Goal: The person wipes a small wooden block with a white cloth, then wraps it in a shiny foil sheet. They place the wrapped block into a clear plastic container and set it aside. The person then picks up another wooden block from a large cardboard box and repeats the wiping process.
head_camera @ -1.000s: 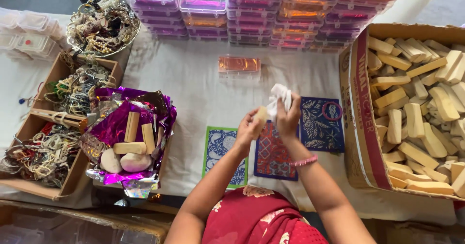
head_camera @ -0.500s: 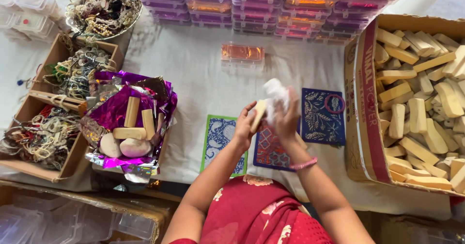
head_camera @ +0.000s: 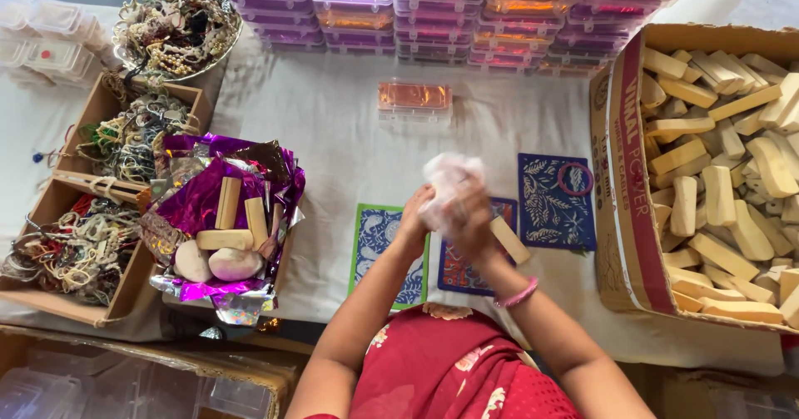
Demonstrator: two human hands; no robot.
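Since the earlier frame, the wooden stick (head_camera: 509,240) has swung from upright between the hands to jutting low right of centre, gripped by the right hand (head_camera: 470,218). The left hand (head_camera: 414,219) is closed on a white cloth (head_camera: 449,179), bunched above both hands. Patterned cards (head_camera: 556,201) lie beneath on the counter (head_camera: 333,128); a cardboard box of sticks (head_camera: 620,178) fills the right.
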